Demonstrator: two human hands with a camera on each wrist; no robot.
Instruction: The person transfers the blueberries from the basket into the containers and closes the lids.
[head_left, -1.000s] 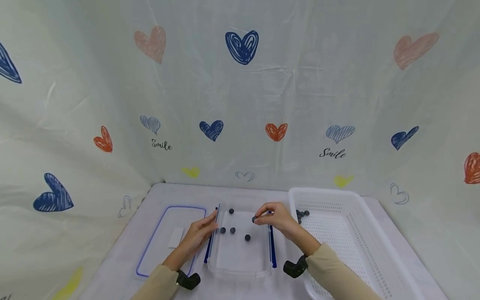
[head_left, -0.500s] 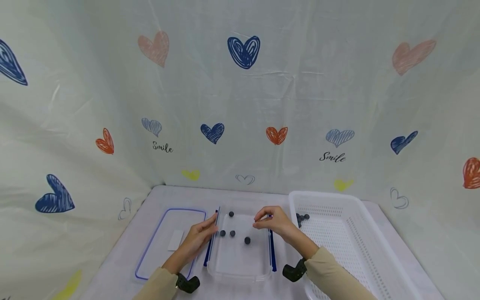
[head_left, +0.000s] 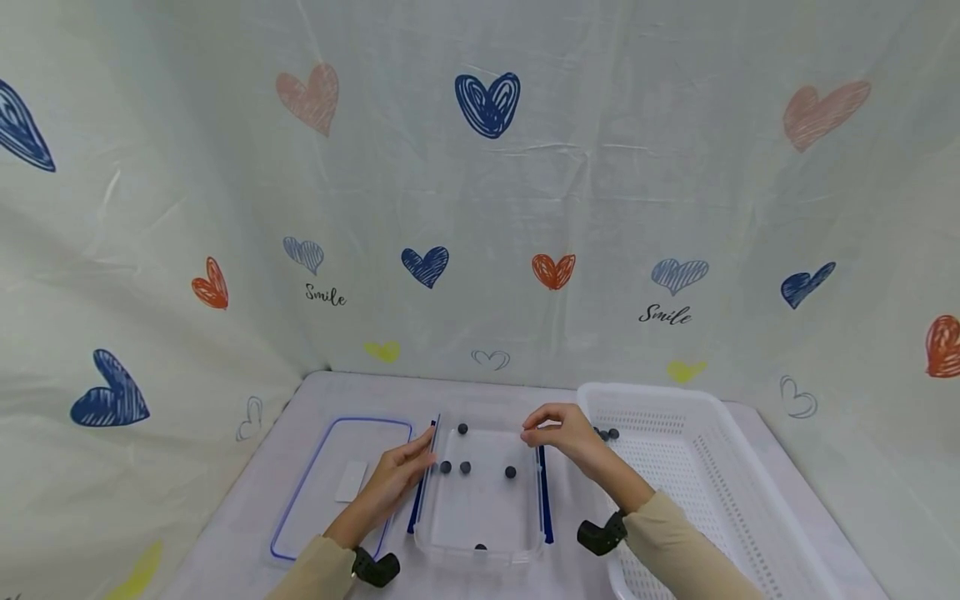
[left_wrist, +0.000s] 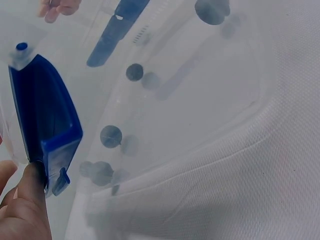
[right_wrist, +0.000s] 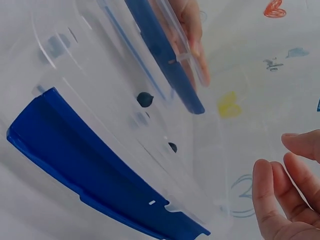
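Note:
A clear plastic box (head_left: 480,517) with blue side latches stands mid-table, holding several small dark balls (head_left: 465,467). One of these balls (head_left: 481,547) lies against the near wall. My left hand (head_left: 397,471) is at the left wall, its fairly straight fingers touching the outside beside the blue latch (left_wrist: 47,107). Over the far right corner of the box is my right hand (head_left: 562,429); in the right wrist view its thumb and fingertips (right_wrist: 263,172) stand apart with nothing between them.
To the right stands a white perforated basket (head_left: 675,492) with several dark balls (head_left: 613,433) in its far left corner, partly behind the right hand. A clear lid (head_left: 337,419) with a blue rim lies at the left. A heart-printed curtain (head_left: 480,192) hangs behind the table.
My right hand has let go of a dark ball and moved right. Inside the box, balls now show at the near wall and farther right. The left hand has stayed at the wall.

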